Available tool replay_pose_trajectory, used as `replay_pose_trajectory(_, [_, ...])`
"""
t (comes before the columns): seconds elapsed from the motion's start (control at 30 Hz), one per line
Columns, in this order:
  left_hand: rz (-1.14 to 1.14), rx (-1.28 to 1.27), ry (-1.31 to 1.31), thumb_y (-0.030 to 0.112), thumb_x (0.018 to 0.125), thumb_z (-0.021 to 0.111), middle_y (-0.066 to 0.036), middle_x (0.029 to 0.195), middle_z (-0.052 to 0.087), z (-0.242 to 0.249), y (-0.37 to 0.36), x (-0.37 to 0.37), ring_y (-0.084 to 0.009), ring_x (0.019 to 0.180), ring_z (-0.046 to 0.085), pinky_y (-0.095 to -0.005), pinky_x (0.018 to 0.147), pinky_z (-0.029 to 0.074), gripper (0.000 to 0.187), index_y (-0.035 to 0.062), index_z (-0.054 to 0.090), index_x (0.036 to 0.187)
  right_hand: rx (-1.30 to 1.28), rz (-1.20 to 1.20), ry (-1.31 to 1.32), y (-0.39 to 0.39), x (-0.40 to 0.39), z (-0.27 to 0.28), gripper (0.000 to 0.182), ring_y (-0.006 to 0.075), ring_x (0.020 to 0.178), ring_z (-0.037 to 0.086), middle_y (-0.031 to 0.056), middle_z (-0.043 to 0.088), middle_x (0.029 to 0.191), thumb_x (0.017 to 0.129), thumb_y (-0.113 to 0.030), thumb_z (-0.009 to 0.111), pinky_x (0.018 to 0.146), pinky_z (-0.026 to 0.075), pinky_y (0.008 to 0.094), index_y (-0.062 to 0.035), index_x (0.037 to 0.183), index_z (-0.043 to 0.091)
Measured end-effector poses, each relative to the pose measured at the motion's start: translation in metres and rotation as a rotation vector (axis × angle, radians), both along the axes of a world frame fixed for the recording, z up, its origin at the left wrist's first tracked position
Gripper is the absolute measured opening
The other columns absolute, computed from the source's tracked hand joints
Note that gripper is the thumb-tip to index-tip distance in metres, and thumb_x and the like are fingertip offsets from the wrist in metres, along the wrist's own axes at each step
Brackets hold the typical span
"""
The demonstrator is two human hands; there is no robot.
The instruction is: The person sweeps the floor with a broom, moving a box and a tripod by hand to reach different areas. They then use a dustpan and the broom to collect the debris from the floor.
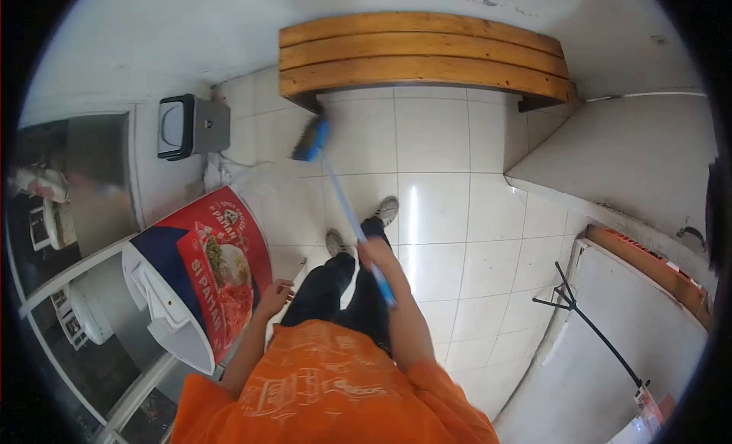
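Note:
A broom with a light blue handle (341, 195) slants across the tiled floor, and my right hand (377, 254) is wrapped round its upper part. Its blue head with dark bristles (311, 139) is on the floor near the left end of a wooden bench (419, 47). My left hand (276, 297) hangs beside my left thigh, next to a red and blue printed display stand (221, 268); its fingers are loosely apart and nothing shows in them.
A grey bin with a black-rimmed lid (194, 127) stands by the left wall. Glass panes (84, 185) line the far left. At the lower right are a black metal stand (602, 341) and a long brown box (648, 268). A raised ledge (564, 198) runs along the right.

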State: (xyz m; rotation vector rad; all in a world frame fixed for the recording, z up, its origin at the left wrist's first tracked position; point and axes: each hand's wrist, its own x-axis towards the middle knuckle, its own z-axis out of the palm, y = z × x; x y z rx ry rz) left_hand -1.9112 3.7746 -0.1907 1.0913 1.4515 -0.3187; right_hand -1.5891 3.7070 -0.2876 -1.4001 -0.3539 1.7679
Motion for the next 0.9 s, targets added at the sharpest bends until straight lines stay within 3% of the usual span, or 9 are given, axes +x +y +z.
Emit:
replay_pose_trajectory(0.13, [0.174, 0.059, -0.025, 0.016, 0.087, 0.046, -0.008, 0.082, 0.059, 0.037, 0.000, 0.035, -0.0139, 0.071, 0.056, -0.0260, 0.063, 0.046, 0.020, 0.0035, 0.052, 0.101, -0.314, -0.276, 0.366, 0.004, 0.052, -0.050, 0.025, 0.0115, 0.035, 0.039, 0.0005, 0.042, 0.044, 0.079, -0.023, 0.057, 0.034, 0.030, 0.0263, -0.0069, 0.062, 0.050])
replay_pose_trajectory(0.2, [0.306, 0.023, 0.012, 0.016, 0.088, 0.044, -0.008, 0.081, 0.059, 0.036, -0.009, 0.030, -0.0138, 0.071, 0.056, -0.0259, 0.063, 0.046, 0.020, 0.0032, 0.052, 0.102, -0.518, -0.286, 0.064, -0.058, 0.100, 0.028, 0.021, 0.0095, 0.035, 0.037, -0.0005, 0.042, 0.047, 0.081, -0.020, 0.055, 0.033, 0.029, 0.0241, -0.0064, 0.065, 0.050])
replay_pose_trajectory(0.3, [0.225, -0.069, 0.098, 0.014, 0.086, 0.043, -0.009, 0.081, 0.058, 0.027, -0.039, 0.011, -0.0134, 0.070, 0.055, -0.0257, 0.063, 0.046, 0.022, 0.0018, 0.052, 0.102, -0.729, -0.678, 0.177, -0.191, 0.129, 0.045, 0.025, 0.0069, 0.038, 0.033, -0.0023, 0.036, 0.051, 0.082, -0.015, 0.050, 0.032, 0.027, 0.0201, -0.0019, 0.103, 0.054])
replay_pose_trajectory(0.47, [0.268, -0.098, -0.015, 0.011, 0.082, 0.044, -0.008, 0.079, 0.057, -0.007, -0.071, -0.017, -0.0128, 0.068, 0.054, -0.0241, 0.061, 0.045, 0.023, 0.0016, 0.052, 0.102, -0.631, -0.753, -0.212, -0.262, 0.141, 0.062, 0.010, 0.0126, 0.036, 0.034, 0.0039, 0.036, 0.048, 0.074, -0.006, 0.043, 0.032, 0.029, 0.0256, -0.0012, 0.065, 0.042])
replay_pose_trajectory(0.53, [0.353, -0.044, -0.112, 0.014, 0.084, 0.048, -0.007, 0.079, 0.056, -0.014, -0.081, -0.025, -0.0115, 0.067, 0.054, -0.0225, 0.058, 0.045, 0.020, 0.0028, 0.053, 0.100, -0.673, -0.598, -0.548, -0.334, 0.093, 0.037, 0.009, 0.0142, 0.035, 0.035, 0.0049, 0.036, 0.048, 0.073, -0.007, 0.043, 0.031, 0.031, 0.0268, -0.0009, 0.066, 0.042])
replay_pose_trajectory(0.73, [0.265, -0.057, -0.143, 0.014, 0.084, 0.046, -0.009, 0.081, 0.059, -0.031, -0.144, -0.078, -0.0138, 0.065, 0.055, -0.0256, 0.059, 0.045, 0.022, 0.0031, 0.053, 0.102, -0.845, -0.223, -0.264, -0.296, -0.062, 0.230, 0.012, 0.0121, 0.033, 0.035, 0.0011, 0.036, 0.045, 0.081, -0.016, 0.043, 0.029, 0.033, 0.0266, -0.0050, 0.077, 0.044])
replay_pose_trajectory(0.8, [0.148, -0.113, -0.104, 0.014, 0.083, 0.047, -0.010, 0.081, 0.060, -0.035, -0.160, -0.101, -0.0140, 0.064, 0.055, -0.0261, 0.057, 0.046, 0.022, 0.0030, 0.054, 0.101, -0.731, -0.053, -0.144, -0.281, -0.106, 0.229, 0.012, 0.0081, 0.030, 0.032, -0.0029, 0.035, 0.045, 0.085, -0.021, 0.042, 0.028, 0.028, 0.0251, -0.0101, 0.081, 0.047])
replay_pose_trajectory(0.87, [0.143, -0.074, -0.089, 0.016, 0.083, 0.049, -0.011, 0.080, 0.061, -0.035, -0.185, -0.135, -0.0149, 0.065, 0.058, -0.0267, 0.056, 0.047, 0.022, 0.0033, 0.056, 0.099, -0.108, 0.200, -0.184, -0.284, -0.156, 0.147, 0.022, 0.0083, 0.034, 0.034, -0.0033, 0.037, 0.047, 0.087, -0.028, 0.045, 0.030, 0.026, 0.0243, -0.0089, 0.079, 0.050])
replay_pose_trajectory(0.9, [0.003, -0.027, -0.027, 0.017, 0.082, 0.049, -0.011, 0.080, 0.061, -0.032, -0.194, -0.148, -0.0155, 0.067, 0.059, -0.0273, 0.057, 0.047, 0.022, 0.0035, 0.056, 0.098, -0.446, -0.083, 0.271, -0.244, -0.178, 0.151, 0.025, 0.0085, 0.035, 0.036, -0.0028, 0.038, 0.048, 0.086, -0.031, 0.048, 0.032, 0.028, 0.0241, -0.0076, 0.077, 0.051])
